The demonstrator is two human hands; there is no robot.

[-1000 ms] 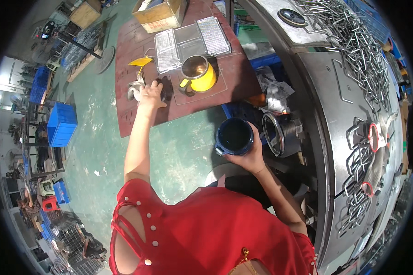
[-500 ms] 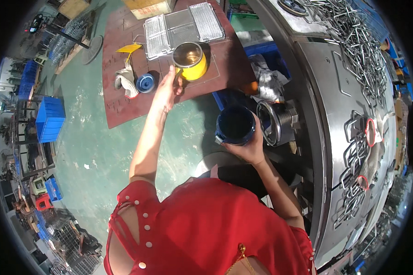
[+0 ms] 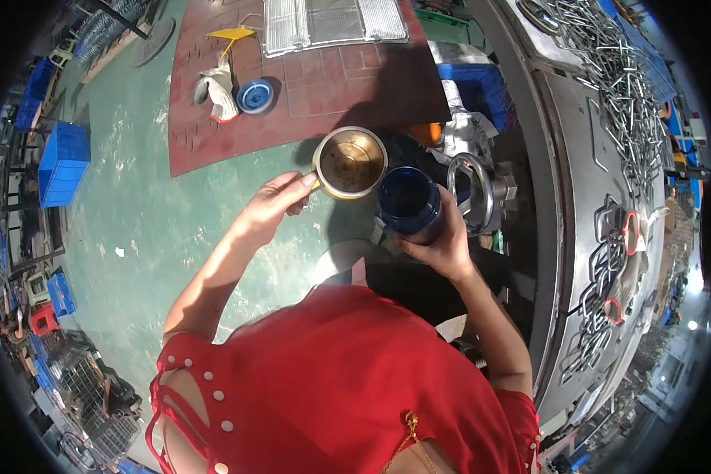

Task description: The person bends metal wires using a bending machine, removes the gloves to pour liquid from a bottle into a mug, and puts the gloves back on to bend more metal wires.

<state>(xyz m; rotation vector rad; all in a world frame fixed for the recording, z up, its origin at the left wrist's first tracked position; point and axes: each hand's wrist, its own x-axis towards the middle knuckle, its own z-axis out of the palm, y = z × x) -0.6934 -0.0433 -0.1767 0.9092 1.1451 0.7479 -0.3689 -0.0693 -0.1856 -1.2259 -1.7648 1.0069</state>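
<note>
My left hand (image 3: 274, 204) grips the handle of a yellow mug (image 3: 351, 163) with a shiny metal lining and rim. Some brownish liquid seems to lie at its bottom. Close beside it on the right, my right hand (image 3: 442, 243) is wrapped round a dark blue open-topped bottle (image 3: 408, 201), whose inside is dark. The mug's rim is near the bottle's mouth, and I cannot tell whether they touch. Both are held in the air in front of the table edge. A round blue lid (image 3: 255, 95) lies on the reddish-brown table (image 3: 308, 107).
Beside the lid are a pale work glove (image 3: 216, 88) and a yellow piece (image 3: 231, 34). Wire mesh panels (image 3: 336, 25) lie farther back. On the right, a metal bench (image 3: 565, 197) bears heaps of bent metal rods (image 3: 624, 103). A blue crate (image 3: 477, 88) stands between table and bench.
My left hand has lifted the yellow mug off the table and brought it toward me and right, beside the bottle. My right hand still holds the bottle in nearly the same place.
</note>
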